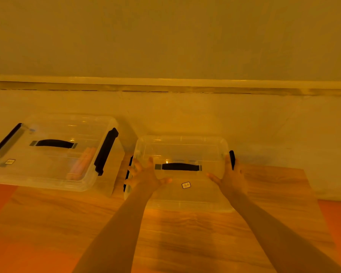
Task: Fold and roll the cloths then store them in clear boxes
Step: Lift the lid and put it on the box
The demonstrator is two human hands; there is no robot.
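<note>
Two bare arms reach out from you over the light brown wooden table [185, 233]. Your left hand [146, 177] and your right hand [231, 177] hold the near clear plastic box with the black handle on its lid [185, 198], one hand on each side. Your left fingers [135, 167] are spread wide and curl over the left edge. Your right fingers wrap the right side by the black clip [232, 159]. I think you hold both sides so the box stays flat and does not tip. It looks like there is no cloth inside it.

Farther left sits a bigger clear plastic box with black side clips [47, 174]. It is shut, and pink rolled cloths [82, 163] lie inside near its right end. A small gap lies between the two boxes. Past both boxes, pale floor runs to the wall, so you have room to push forward.
</note>
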